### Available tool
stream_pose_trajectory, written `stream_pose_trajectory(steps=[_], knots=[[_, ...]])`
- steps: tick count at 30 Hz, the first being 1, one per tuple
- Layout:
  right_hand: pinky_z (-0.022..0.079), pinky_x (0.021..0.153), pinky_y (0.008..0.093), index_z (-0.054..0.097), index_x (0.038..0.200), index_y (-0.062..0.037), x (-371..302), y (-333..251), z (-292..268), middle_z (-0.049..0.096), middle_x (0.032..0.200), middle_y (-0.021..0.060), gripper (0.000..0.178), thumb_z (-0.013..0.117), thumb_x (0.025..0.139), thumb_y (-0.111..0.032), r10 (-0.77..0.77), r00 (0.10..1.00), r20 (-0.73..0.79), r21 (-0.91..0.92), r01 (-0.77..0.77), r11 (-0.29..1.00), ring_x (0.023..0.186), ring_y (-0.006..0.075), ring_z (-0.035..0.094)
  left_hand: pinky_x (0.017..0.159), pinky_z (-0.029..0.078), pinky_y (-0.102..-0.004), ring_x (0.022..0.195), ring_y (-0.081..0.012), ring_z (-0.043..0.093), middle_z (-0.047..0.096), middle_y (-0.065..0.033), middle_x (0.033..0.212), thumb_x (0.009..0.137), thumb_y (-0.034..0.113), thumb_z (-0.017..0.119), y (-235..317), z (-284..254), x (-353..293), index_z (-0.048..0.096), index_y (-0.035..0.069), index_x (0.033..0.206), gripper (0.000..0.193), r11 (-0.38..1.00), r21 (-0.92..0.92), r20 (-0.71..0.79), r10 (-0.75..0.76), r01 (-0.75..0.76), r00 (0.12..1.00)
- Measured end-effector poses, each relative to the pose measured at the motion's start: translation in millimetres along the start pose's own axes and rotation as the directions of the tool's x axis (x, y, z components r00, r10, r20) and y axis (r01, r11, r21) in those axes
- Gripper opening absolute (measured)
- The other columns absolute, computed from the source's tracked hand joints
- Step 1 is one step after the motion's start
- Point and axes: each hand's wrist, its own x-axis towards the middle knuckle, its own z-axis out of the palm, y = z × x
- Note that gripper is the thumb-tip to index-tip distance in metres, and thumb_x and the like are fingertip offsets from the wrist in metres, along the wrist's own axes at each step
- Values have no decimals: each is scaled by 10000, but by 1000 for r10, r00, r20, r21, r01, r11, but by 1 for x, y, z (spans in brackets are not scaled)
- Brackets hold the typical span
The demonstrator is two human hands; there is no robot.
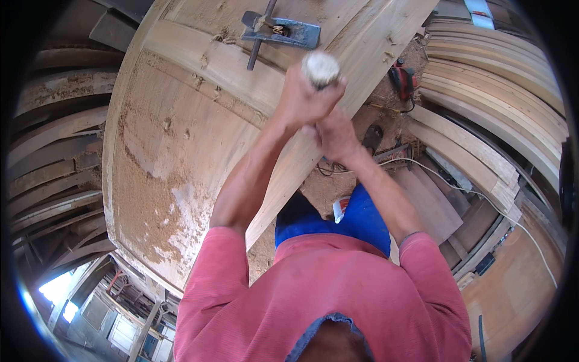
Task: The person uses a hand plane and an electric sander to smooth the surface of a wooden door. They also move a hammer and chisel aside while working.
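My left hand (301, 104) is closed around an upright tool handle with a round, pale, worn end (321, 67) pointing up. The tool's lower part is hidden, so its kind does not show. Just below and to the right, my right hand (338, 137) is curled shut, a little smeared by motion. Whatever it grips is out of sight. Both hands are over the right edge of a large wooden panel door (181, 114) strewn with shavings and sawdust. Beyond them on the door lies a hand plane (295, 33) with a dark rod handle across it.
Stacked boards (488, 78) line the right side. A red power tool (403, 81) sits on the sawdust-covered floor, and a pale cable (449, 175) runs across the right side. More timber (54, 175) is piled at the left. A sandalled foot (373, 137) shows below my right hand.
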Motion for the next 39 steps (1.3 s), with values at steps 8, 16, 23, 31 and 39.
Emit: stream_pose_trajectory(steps=[8,16,23,31,39], knots=[[541,911,455,690,1184,-64,49,68,-93,708,1116,177,336,699,955,-309,604,797,28,341,-576,743,1041,310,704,676,507,-352,783,-187,657,689,-52,859,814,211,809,40,63,72,715,118,904,160,872,-28,17,490,-489,872],[502,1086,445,541,1425,-75,-106,-8,-104,628,1364,107,430,603,1030,-234,544,774,323,938,-184,-294,1207,285,651,1056,422,-555,1250,-345,548,544,-158,1364,633,274,850,50,112,-113,628,183,1157,577,704,341,398,492,-623,774],[561,625,307,516,1407,-17,-77,-3,-142,585,887,31,391,582,1067,-196,746,607,272,940,-333,-72,710,128,611,1284,146,-579,1581,-480,163,254,-317,1662,939,437,679,-65,33,-145,354,-70,1560,865,499,866,136,-165,-36,977],[485,573,237,525,1368,-5,-17,36,-119,566,836,2,363,561,1039,-155,764,637,99,663,-615,427,657,77,561,1305,108,-540,1597,-454,132,213,-312,1687,972,397,598,-40,79,-184,302,-87,1585,835,713,696,325,-213,-81,921],[418,1141,488,403,1518,95,155,149,-111,562,1410,326,656,591,914,-75,316,948,-34,-122,-317,940,1322,460,542,1260,97,-644,1548,-532,168,206,-354,1663,963,361,555,-54,44,-211,299,-79,1580,800,190,682,-662,-251,706,707]])
